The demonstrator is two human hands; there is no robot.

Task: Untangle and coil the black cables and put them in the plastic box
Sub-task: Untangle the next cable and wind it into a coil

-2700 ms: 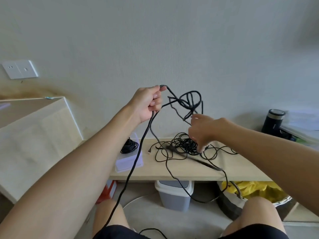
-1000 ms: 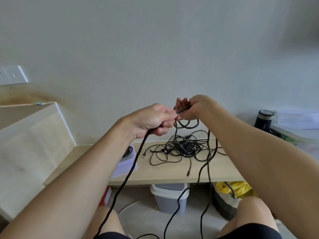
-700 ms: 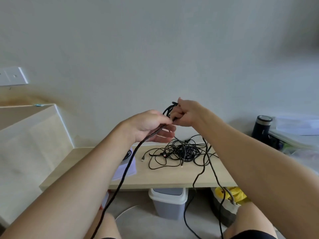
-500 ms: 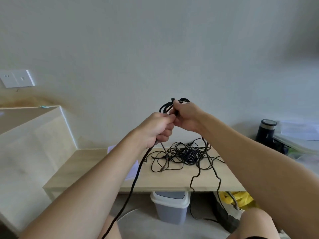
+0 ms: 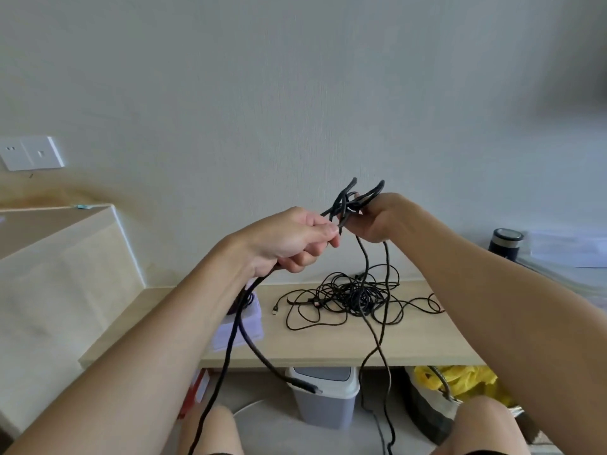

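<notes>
My left hand grips a thick black cable whose two strands hang down past the table edge, one ending in a plug. My right hand holds a knot of black cable loops just right of the left hand's fingertips. Thinner strands drop from that knot to a tangled heap of black cables on the wooden table. The clear plastic box stands on the table's left part, mostly hidden behind my left forearm, with a dark coil inside.
A grey bin and a dark bag with yellow contents sit under the table. A dark flask and papers lie at the right. A wooden cabinet stands at the left, with a wall socket above it.
Both hands came together from apart and now work the knot at chest height. The plug end of the thick cable has dropped free below my left hand.
</notes>
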